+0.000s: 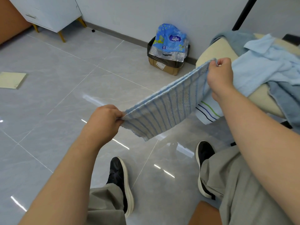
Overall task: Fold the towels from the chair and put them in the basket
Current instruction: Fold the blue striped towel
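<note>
A blue-and-beige striped towel (164,108) hangs doubled over and stretched in the air between my hands. My left hand (103,120) pinches its near end and my right hand (219,75) pinches its far end by the chair. The cream chair (215,51) at the right carries a light blue towel (263,67) and darker blue-grey towels (285,101). A white towel with coloured stripes (207,111) hangs below the chair's edge, behind my right forearm. No basket shows in view.
A cardboard box (164,65) topped with a blue plastic pack stands by the wall. A white cabinet on gold legs (48,13) is at the back left. A pale flat board (11,80) lies on the tiled floor. My feet stand below the towel.
</note>
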